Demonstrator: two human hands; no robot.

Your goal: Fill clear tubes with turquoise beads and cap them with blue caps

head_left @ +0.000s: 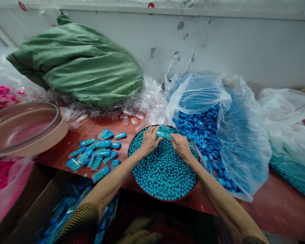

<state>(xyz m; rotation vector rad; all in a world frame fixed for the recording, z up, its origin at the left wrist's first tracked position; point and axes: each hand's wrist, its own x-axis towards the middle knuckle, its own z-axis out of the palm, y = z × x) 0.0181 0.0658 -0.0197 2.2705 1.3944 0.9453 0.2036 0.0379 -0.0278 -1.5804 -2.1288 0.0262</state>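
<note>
A round red-rimmed basin [165,200] is filled with small teal-blue beads [165,173]. Over its far half, my left hand [149,139] has its fingers closed on one end of a small clear plastic bottle [164,135]. From the other side, my right hand [181,145] curls its fingers round the bottle's opposite end; its fingertips are partly hidden. To the left of the basin lies a loose pile of bead-filled bottles with blue caps [99,150]. Loose blue caps [200,132] spill from a clear plastic bag [244,135] just right of the basin.
Behind the basin is a heap of clear bottles [152,98], with a green sack [91,64] resting on part of it. A pink tub [48,135] stands at left. Below the red table [282,206], a box holds more filled bottles [58,213].
</note>
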